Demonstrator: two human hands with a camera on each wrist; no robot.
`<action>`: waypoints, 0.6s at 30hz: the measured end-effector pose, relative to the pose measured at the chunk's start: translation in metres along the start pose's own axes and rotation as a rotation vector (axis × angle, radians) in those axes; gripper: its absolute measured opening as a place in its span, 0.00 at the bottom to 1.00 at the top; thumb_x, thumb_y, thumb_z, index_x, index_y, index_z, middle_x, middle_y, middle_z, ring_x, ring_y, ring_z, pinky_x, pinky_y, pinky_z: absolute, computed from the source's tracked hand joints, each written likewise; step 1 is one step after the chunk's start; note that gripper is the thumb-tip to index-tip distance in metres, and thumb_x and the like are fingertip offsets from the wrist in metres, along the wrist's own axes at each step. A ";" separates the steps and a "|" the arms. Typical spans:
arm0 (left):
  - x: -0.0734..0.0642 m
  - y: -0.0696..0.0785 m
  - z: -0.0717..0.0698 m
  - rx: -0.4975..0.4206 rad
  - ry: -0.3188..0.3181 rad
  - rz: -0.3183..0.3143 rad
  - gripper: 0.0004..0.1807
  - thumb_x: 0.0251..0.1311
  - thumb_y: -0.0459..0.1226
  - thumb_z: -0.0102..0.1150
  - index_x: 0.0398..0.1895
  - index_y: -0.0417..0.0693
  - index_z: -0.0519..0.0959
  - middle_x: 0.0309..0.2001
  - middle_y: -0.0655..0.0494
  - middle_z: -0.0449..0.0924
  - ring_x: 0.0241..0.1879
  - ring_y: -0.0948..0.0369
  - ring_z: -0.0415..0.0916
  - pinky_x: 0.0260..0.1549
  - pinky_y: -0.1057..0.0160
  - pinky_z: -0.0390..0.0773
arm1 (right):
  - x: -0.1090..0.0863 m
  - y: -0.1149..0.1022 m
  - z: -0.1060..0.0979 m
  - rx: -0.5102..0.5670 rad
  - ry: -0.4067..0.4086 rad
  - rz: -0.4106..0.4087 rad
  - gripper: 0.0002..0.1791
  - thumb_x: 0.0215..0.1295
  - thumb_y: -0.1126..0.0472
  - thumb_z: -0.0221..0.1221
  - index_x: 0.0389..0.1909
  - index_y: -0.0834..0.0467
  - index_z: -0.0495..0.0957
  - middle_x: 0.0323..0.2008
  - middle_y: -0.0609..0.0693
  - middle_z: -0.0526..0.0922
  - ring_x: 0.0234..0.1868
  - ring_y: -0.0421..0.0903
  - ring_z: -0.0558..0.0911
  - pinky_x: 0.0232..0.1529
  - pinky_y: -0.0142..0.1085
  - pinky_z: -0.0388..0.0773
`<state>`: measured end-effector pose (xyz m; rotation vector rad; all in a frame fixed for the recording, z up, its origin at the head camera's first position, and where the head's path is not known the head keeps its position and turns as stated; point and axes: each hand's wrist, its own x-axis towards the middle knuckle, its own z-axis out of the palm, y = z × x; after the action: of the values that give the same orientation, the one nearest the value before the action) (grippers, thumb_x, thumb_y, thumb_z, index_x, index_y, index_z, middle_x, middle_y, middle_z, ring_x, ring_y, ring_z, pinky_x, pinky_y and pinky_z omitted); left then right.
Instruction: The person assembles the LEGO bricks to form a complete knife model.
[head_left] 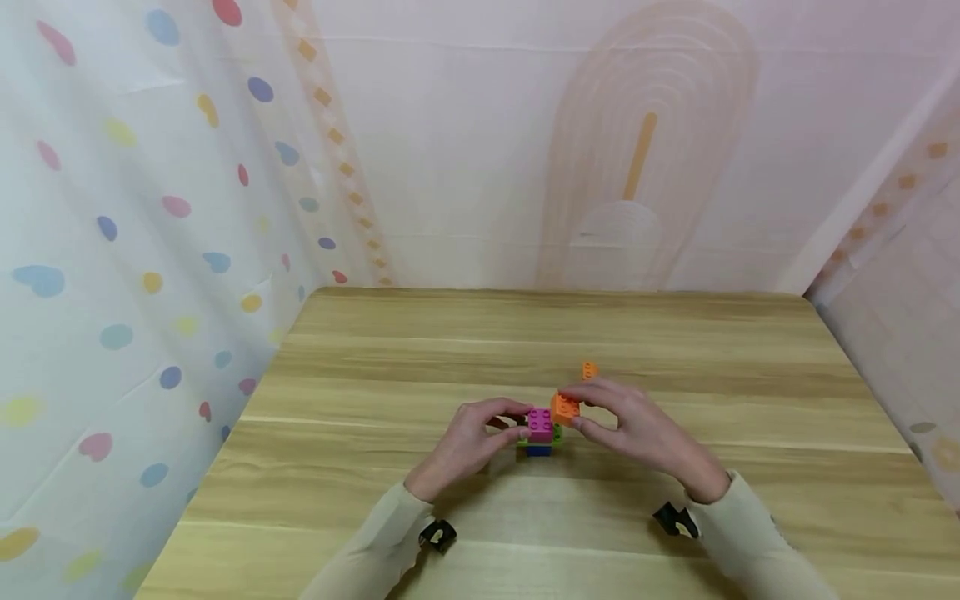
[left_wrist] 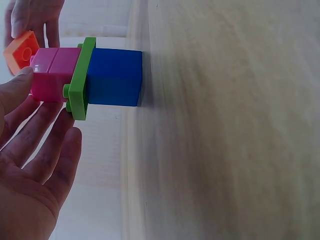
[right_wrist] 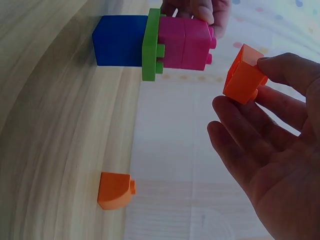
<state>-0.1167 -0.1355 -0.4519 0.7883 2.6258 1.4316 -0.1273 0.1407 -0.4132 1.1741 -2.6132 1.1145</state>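
A stack of toy building bricks stands on the table. Its base is a blue brick (left_wrist: 115, 76), with a flat green plate (right_wrist: 150, 45) on it and two pink bricks (head_left: 540, 424) on top. With thumb and fingers, my left hand (head_left: 476, 433) grips the upper pink brick from the left. An orange brick (right_wrist: 245, 74) is pinched between the thumb and fingers of my right hand (head_left: 637, 425). It is tilted, close to the stack's top right side. In the right wrist view a gap shows between the orange brick and the pink studs.
Another orange brick (right_wrist: 115, 191), with one curved side, lies on the table behind the right hand. Wood-patterned table (head_left: 360, 367) surrounds the stack. A patterned curtain (head_left: 465, 150) hangs along the table's back edge, and a dotted one (head_left: 135, 333) on the left.
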 end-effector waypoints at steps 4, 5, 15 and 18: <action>0.002 -0.001 0.003 -0.007 -0.009 0.017 0.16 0.70 0.39 0.66 0.57 0.42 0.84 0.52 0.53 0.87 0.48 0.59 0.85 0.48 0.63 0.84 | -0.002 -0.001 0.002 0.011 0.000 -0.004 0.20 0.70 0.64 0.66 0.62 0.60 0.81 0.59 0.54 0.84 0.58 0.53 0.84 0.57 0.53 0.82; 0.002 -0.001 0.004 -0.008 -0.011 0.019 0.16 0.70 0.39 0.66 0.56 0.42 0.84 0.52 0.53 0.87 0.48 0.59 0.85 0.48 0.63 0.84 | -0.002 -0.001 0.003 0.013 -0.001 -0.006 0.20 0.70 0.64 0.66 0.62 0.60 0.81 0.59 0.54 0.84 0.58 0.54 0.83 0.57 0.53 0.82; 0.003 0.000 0.004 -0.014 -0.009 0.002 0.15 0.70 0.39 0.65 0.56 0.43 0.84 0.51 0.54 0.88 0.48 0.59 0.85 0.49 0.62 0.85 | 0.003 -0.002 0.008 0.024 -0.004 -0.047 0.20 0.70 0.63 0.66 0.61 0.61 0.82 0.58 0.53 0.84 0.58 0.52 0.83 0.57 0.51 0.82; 0.003 -0.001 0.004 -0.015 -0.009 0.006 0.15 0.70 0.39 0.65 0.56 0.43 0.84 0.51 0.54 0.88 0.48 0.59 0.85 0.49 0.62 0.85 | 0.004 -0.002 0.009 0.024 -0.001 -0.057 0.19 0.70 0.64 0.66 0.60 0.61 0.82 0.58 0.53 0.84 0.58 0.52 0.83 0.57 0.51 0.83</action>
<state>-0.1184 -0.1311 -0.4546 0.7993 2.6056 1.4437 -0.1266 0.1315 -0.4172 1.2466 -2.5568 1.1380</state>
